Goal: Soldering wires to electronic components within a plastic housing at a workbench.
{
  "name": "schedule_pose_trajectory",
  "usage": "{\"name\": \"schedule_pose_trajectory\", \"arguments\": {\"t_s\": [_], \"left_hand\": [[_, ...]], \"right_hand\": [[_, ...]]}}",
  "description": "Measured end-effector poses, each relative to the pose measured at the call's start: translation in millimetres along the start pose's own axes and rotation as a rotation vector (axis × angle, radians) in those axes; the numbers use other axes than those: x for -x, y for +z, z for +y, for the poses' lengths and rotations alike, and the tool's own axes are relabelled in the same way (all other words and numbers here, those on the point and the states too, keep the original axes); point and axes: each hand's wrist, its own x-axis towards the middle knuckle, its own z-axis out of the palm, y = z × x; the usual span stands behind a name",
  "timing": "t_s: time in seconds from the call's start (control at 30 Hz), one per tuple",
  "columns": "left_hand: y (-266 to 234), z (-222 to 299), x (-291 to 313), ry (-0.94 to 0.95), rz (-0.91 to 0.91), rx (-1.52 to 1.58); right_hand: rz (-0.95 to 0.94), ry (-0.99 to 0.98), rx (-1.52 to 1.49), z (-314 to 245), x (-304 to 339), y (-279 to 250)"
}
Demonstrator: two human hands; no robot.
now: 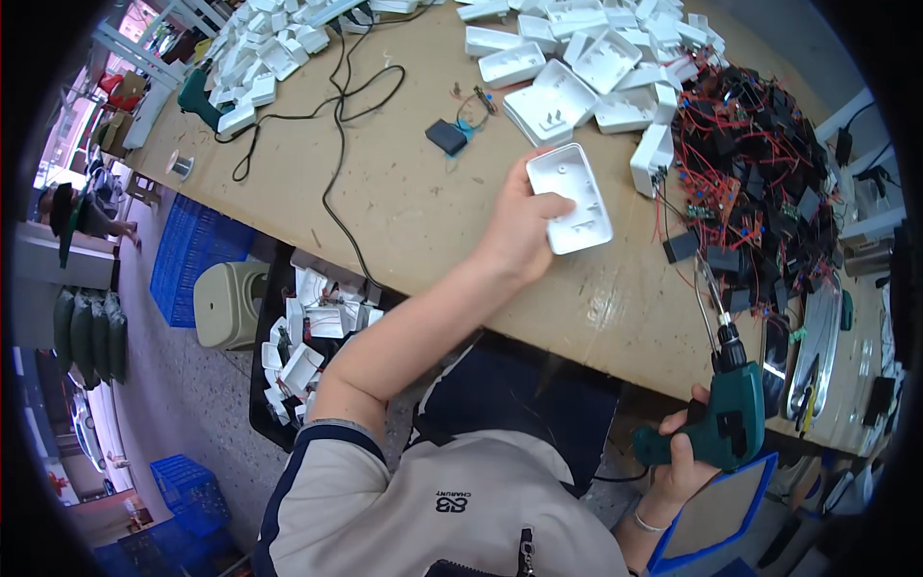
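My left hand grips a white plastic casing shell, thumb over its open side. The shell is raised over the table, its hollow inside with small posts showing. My right hand is wrapped round the handle of a green soldering gun at the table's front edge. Its long metal tip points away from me, close to a small black box with wires beside the heap. Another white casing stands on its side there, with wires at its lower end.
White shells pile up at the back. A tangled heap of circuit boards with red wires lies right. A black cable crosses the table near a solder spool. A black bin of casings stands below left.
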Motion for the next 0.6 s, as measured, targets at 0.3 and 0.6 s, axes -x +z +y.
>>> {"name": "schedule_pose_trajectory", "arguments": {"t_s": [0.3,0.6], "left_hand": [[-30,-15,15,0.295,-0.094,-0.902],[-28,-13,35,0.44,-0.19,-1.271]], "right_hand": [[0.045,-0.064,-0.01,-6,14,-7],[-0.01,-0.058,-0.024,-5,18,-6]]}}
